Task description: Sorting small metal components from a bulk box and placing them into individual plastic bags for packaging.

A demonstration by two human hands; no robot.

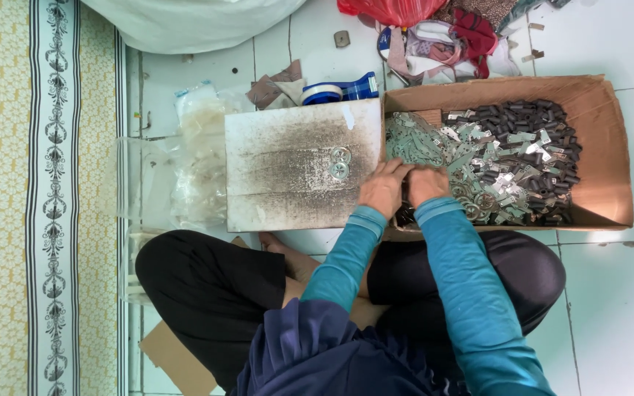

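My left hand [383,187] and my right hand [427,183] are pressed together at the near left corner of an open cardboard box [610,147]. Their fingers curl around something small and dark between them; I cannot tell what it is. The box holds a heap of several flat grey metal parts [471,158] and dark cylindrical pieces [522,117]. Two round metal discs [340,163] lie on a stained white board [288,169] just left of my hands.
I sit cross-legged on white tiled floor. Clear plastic bags [199,147] lie left of the board. A blue tape dispenser [343,89] and cloth scraps [449,40] sit beyond it. A patterned yellow mat [9,198] runs along the left.
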